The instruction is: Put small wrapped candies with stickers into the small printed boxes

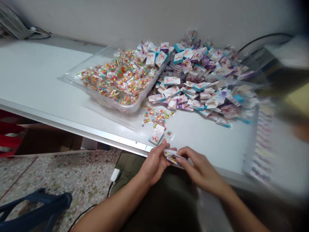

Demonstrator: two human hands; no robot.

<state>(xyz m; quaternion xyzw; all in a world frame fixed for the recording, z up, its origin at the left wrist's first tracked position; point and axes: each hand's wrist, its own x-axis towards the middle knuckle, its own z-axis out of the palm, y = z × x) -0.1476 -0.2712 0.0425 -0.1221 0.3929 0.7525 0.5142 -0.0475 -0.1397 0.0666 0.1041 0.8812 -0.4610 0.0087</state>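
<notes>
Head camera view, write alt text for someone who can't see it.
A person's bare hands hold what looks like a small white carton at the front edge of a white table. Beyond them, a clear tray heaped with colourful packets stands beside a pile of printed cartons, with one more carton and loose packets nearer the hands.

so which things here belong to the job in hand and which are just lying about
Likely the job's:
held carton
tray of colourful packets
loose packets
piled printed boxes

Seemingly just lying about:
black cable at right
dark blue plastic frame
</notes>
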